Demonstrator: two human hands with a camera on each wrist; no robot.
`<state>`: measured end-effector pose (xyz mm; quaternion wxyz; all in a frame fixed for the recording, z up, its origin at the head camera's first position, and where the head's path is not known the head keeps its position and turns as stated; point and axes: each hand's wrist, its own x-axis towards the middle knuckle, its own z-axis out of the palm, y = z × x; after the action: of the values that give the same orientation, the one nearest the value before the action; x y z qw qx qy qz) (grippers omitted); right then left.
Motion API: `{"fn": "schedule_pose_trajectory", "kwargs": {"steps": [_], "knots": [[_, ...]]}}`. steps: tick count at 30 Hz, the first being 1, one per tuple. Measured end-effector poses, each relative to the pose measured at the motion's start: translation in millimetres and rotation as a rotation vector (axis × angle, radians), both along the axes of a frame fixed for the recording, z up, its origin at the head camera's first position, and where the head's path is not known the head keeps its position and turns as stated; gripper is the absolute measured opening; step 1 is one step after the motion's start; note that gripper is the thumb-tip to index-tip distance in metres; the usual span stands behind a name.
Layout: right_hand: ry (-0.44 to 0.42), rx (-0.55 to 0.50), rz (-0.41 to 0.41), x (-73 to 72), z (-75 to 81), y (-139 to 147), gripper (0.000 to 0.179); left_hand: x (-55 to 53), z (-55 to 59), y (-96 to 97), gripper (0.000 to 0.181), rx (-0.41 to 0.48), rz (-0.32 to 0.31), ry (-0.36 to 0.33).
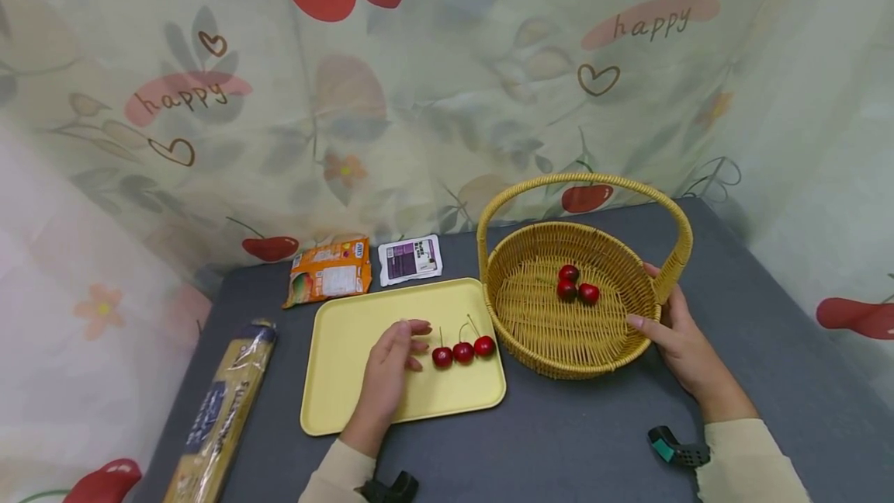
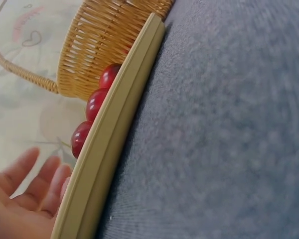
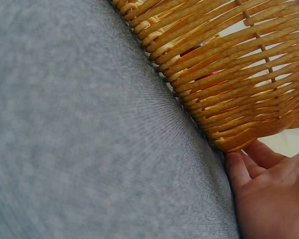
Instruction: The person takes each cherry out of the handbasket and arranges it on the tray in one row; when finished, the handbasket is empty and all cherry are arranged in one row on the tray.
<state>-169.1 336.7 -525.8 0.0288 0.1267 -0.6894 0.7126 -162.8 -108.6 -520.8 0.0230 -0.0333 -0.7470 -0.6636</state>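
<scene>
Three red cherries [image 1: 463, 352] with stems lie in a row on the right part of a yellow tray [image 1: 335, 414]. My left hand [image 1: 387, 363] is over the tray just left of them, its fingers loosely bent and holding nothing. In the left wrist view, the tray's rim partly hides the cherries [image 2: 95, 103] and the fingertips. My right hand [image 1: 680, 344] grips the right side of a wicker basket [image 1: 545, 363], thumb over the rim and fingers outside. Inside the basket sit three more cherries [image 1: 589, 294]. In the right wrist view, fingertips [image 3: 237, 169] meet the basket's base.
Behind the tray lie an orange snack packet [image 1: 330, 272] and a white and purple packet [image 1: 410, 260]. A long pack of noodles [image 1: 226, 410] lies at the left of the grey table [image 1: 559, 449]. The basket's tall handle [image 1: 583, 178] arches above it. A printed curtain hangs behind.
</scene>
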Motion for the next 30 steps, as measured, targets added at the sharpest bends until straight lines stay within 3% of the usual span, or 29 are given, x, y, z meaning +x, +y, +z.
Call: {"fn": "schedule_pose_trajectory", "kwargs": {"steps": [4,11,21,30], "knots": [[-0.002,-0.002,-0.001,0.4,0.0,-0.2,0.079,1.3,5.4,2.0,0.049,0.037,0.014,0.035],[-0.005,0.004,-0.001,-0.4,0.6,-0.1,0.079,5.2,21.6,11.7,0.047,0.023,-0.011,0.114],[-0.001,-0.01,0.002,0.4,-0.1,-1.9,0.081,3.0,48.8,38.0,0.047,0.067,-0.161,0.182],[0.008,-0.022,-0.002,2.5,0.5,-1.8,0.08,-8.7,70.8,68.7,0.047,0.091,-0.297,0.21]]}}
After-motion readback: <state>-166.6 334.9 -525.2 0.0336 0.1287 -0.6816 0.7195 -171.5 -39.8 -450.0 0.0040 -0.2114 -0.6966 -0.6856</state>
